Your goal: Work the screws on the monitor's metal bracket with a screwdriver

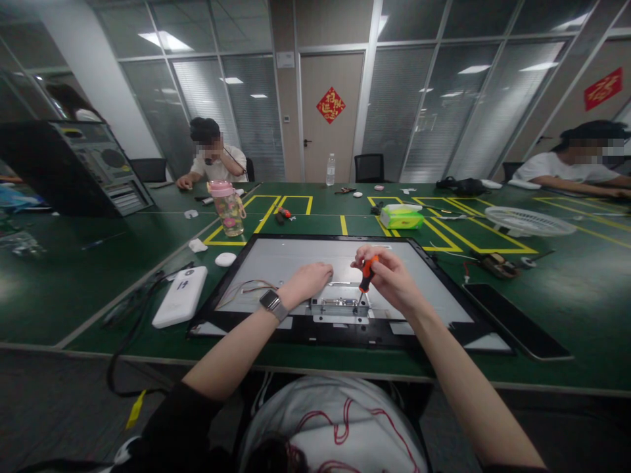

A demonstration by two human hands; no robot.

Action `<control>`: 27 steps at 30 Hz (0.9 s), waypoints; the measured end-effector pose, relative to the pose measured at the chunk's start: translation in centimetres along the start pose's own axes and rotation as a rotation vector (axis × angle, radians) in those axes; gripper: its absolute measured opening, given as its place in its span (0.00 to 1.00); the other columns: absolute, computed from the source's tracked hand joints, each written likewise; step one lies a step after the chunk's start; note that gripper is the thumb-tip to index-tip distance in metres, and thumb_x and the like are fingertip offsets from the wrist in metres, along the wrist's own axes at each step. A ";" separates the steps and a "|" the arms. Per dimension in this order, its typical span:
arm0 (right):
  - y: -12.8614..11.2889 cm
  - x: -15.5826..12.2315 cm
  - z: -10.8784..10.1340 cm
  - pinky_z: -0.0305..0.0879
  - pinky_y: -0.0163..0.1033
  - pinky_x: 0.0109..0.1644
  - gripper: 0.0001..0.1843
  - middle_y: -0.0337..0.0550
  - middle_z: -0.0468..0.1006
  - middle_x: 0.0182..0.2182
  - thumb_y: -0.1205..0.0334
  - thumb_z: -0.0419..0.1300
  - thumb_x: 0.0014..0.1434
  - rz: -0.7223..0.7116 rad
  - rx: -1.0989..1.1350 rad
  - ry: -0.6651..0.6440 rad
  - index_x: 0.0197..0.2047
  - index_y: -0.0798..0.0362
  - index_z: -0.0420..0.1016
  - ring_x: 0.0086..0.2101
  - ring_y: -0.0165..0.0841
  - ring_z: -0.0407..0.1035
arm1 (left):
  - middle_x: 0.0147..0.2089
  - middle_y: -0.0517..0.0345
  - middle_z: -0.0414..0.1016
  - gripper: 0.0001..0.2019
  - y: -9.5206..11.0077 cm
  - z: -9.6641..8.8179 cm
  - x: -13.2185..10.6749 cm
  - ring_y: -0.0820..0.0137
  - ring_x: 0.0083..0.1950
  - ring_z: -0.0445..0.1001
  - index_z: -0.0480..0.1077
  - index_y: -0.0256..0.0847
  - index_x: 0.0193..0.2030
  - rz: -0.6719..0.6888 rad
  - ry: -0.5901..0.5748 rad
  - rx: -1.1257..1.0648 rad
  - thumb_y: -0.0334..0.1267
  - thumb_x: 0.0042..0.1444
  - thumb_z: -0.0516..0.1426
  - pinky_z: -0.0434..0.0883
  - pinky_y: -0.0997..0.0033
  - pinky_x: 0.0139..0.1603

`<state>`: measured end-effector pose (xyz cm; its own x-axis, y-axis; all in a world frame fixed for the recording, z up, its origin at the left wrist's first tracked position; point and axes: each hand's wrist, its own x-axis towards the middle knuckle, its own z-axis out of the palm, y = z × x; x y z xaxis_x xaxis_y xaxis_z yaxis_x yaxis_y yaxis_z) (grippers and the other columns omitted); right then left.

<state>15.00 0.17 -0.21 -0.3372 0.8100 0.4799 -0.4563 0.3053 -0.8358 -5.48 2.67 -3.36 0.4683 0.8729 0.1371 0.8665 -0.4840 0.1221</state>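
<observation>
A monitor panel (276, 263) lies face down on the green table, its grey metal back up inside a black frame. My right hand (389, 276) is closed round a small orange-handled screwdriver (367, 274), its tip down on a metal bracket (340, 305) near the panel's front edge. My left hand (308, 279), with a watch on the wrist, rests curled on the panel just left of the bracket, fingers bent with nothing seen in them. Thin coloured wires (246, 288) run across the panel's left side.
A white power bank (180, 295) with a black cable lies left of the panel, a dark flat panel (515, 320) to the right. Behind stand a pink-lidded bottle (229, 209), green tissue pack (401, 217), white fan (527, 221) and computer case (89, 167). Two people sit at the far side.
</observation>
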 end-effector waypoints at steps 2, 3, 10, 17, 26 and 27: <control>0.0 -0.1 -0.1 0.70 0.42 0.45 0.13 0.39 0.75 0.33 0.49 0.71 0.52 0.026 -0.011 -0.010 0.36 0.46 0.80 0.36 0.33 0.72 | 0.46 0.48 0.78 0.15 0.0 0.0 0.0 0.62 0.46 0.77 0.73 0.38 0.47 0.001 -0.002 0.006 0.33 0.69 0.45 0.70 0.65 0.49; 0.0 -0.1 -0.1 0.70 0.43 0.44 0.13 0.40 0.76 0.32 0.49 0.69 0.54 0.042 -0.010 -0.021 0.39 0.46 0.80 0.36 0.34 0.72 | 0.46 0.48 0.78 0.15 0.1 -0.1 0.0 0.62 0.47 0.77 0.73 0.38 0.48 -0.002 -0.006 0.009 0.33 0.69 0.45 0.70 0.65 0.49; -0.1 0.0 0.2 0.70 0.43 0.43 0.13 0.41 0.76 0.34 0.47 0.66 0.57 0.050 0.003 -0.033 0.40 0.47 0.78 0.35 0.34 0.72 | 0.46 0.48 0.78 0.15 0.4 -0.5 -0.1 0.62 0.47 0.77 0.73 0.38 0.47 -0.017 -0.028 0.020 0.34 0.69 0.45 0.70 0.66 0.49; -0.1 0.0 -0.2 0.70 0.43 0.48 0.10 0.38 0.73 0.32 0.50 0.68 0.55 -0.003 0.011 -0.023 0.34 0.47 0.78 0.35 0.32 0.70 | 0.46 0.48 0.78 0.15 -0.1 0.1 0.1 0.63 0.46 0.77 0.73 0.39 0.47 -0.003 -0.004 0.008 0.34 0.69 0.45 0.70 0.66 0.49; -0.6 0.2 0.4 0.72 0.47 0.47 0.16 0.41 0.75 0.33 0.44 0.67 0.54 0.043 0.023 0.025 0.33 0.48 0.76 0.34 0.35 0.71 | 0.46 0.48 0.78 0.15 -0.1 0.1 0.0 0.63 0.45 0.77 0.73 0.38 0.46 0.010 0.016 0.000 0.34 0.69 0.45 0.70 0.66 0.48; -0.6 0.2 0.4 0.72 0.46 0.47 0.16 0.41 0.74 0.33 0.44 0.68 0.52 0.024 0.017 0.024 0.31 0.49 0.76 0.34 0.35 0.71 | 0.46 0.48 0.78 0.15 -0.1 0.1 0.0 0.63 0.45 0.77 0.73 0.38 0.46 0.009 0.014 0.001 0.34 0.69 0.45 0.70 0.66 0.48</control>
<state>14.89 -0.06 0.45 -0.3282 0.8288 0.4532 -0.4627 0.2772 -0.8420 -5.51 2.72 -3.46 0.4732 0.8678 0.1517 0.8627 -0.4913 0.1194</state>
